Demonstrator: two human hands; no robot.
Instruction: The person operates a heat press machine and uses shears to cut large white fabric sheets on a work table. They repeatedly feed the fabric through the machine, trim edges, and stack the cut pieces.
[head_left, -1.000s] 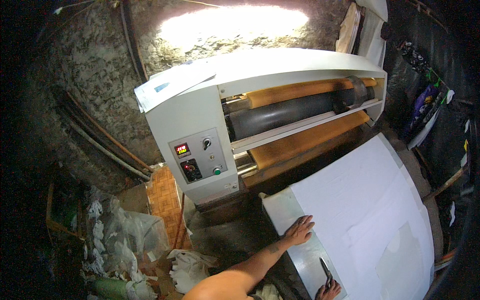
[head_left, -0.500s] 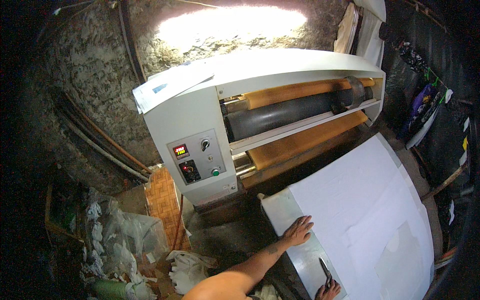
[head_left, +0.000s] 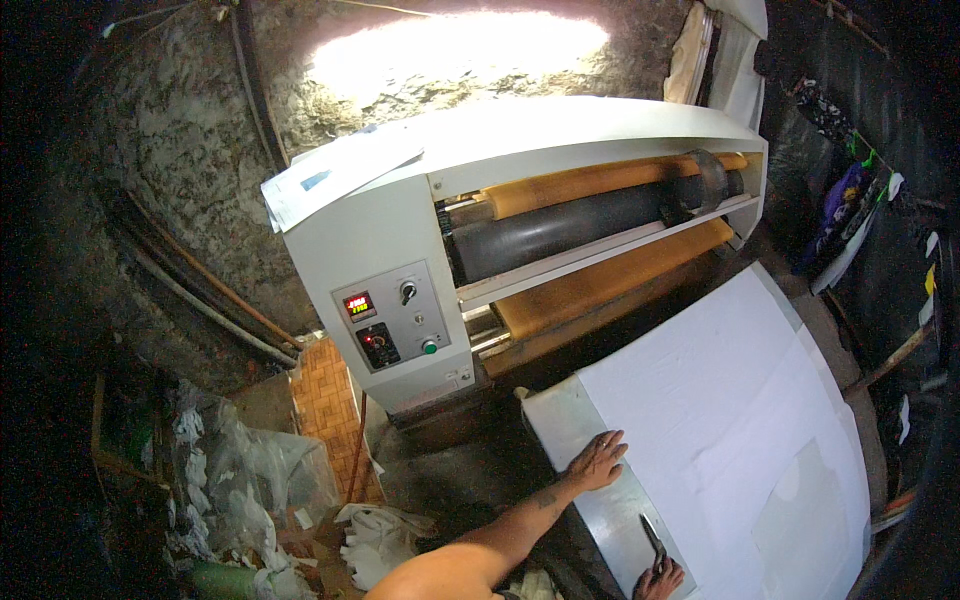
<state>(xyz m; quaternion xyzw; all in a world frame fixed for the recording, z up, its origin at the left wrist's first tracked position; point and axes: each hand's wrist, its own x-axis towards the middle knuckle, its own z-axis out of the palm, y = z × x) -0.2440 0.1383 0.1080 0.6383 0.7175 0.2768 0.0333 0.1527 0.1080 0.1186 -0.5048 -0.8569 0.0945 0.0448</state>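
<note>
My left hand (head_left: 598, 460) lies palm down with fingers outstretched, where the left edge of a white sheet (head_left: 720, 390) meets the bare metal top of a table (head_left: 605, 520). Lower in the view, near the bottom edge, my right hand (head_left: 660, 580) is closed round the handles of what looks like a pair of dark scissors (head_left: 652, 535). Their slim pointed end aims away from me, over the metal strip beside the sheet. The right forearm is out of the picture.
Beyond the table stands a white roller machine (head_left: 400, 230) with orange and black rollers and a control panel (head_left: 390, 315). Papers (head_left: 340, 175) lie on its top. Crumpled plastic (head_left: 270, 460) and white cloth (head_left: 375, 540) are on the floor at left. Cloths hang at right (head_left: 845, 220).
</note>
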